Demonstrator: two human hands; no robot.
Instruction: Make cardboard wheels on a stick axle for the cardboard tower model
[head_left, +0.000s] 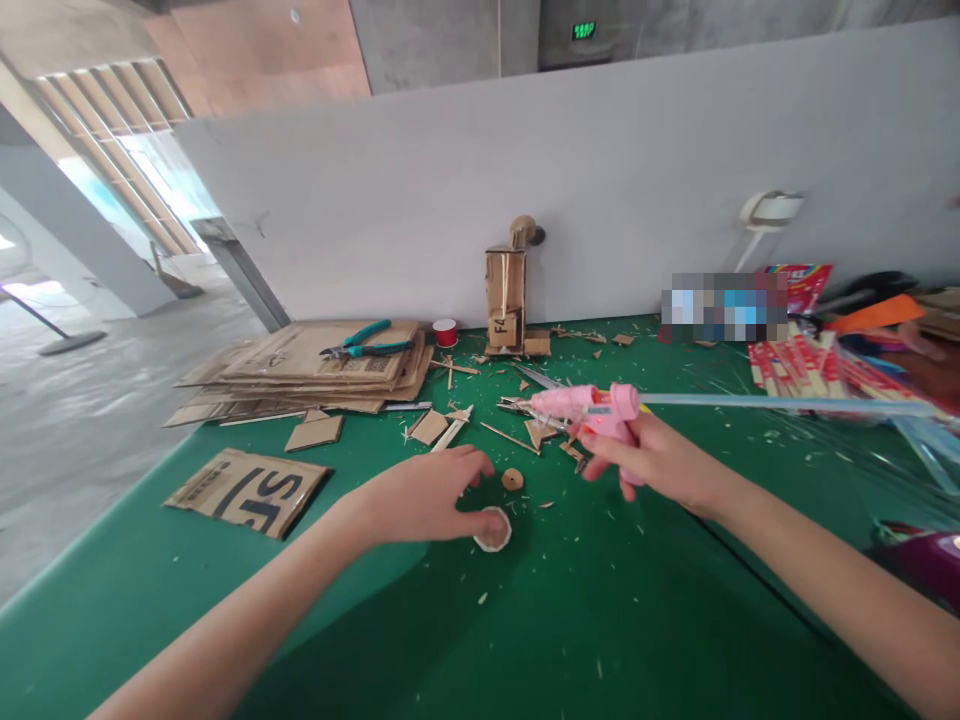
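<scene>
In my right hand [626, 455] is a pink hot glue gun [585, 402], its nozzle pointing left and a long clear glue stick [780, 402] sticking out of its back. My left hand [431, 497] is open over the green table, thumb and fingers apart. Its thumb lies over or on a pale-rimmed round disc [492, 540]; contact is hard to tell. Just beyond sits a small cardboard disc with a centre hole [512, 480]. Upright against the wall stands a cardboard construction [506, 290] with a round piece on top.
At the left lie stacked cardboard sheets [300, 375] with teal-handled pliers [367, 342] on them, and a printed cardboard piece [244, 492] in front. A red spool [445, 333] stands behind. Scraps surround the glue gun; red-and-white packets [799, 365] lie right. A dark cord [757, 575] trails below my right arm.
</scene>
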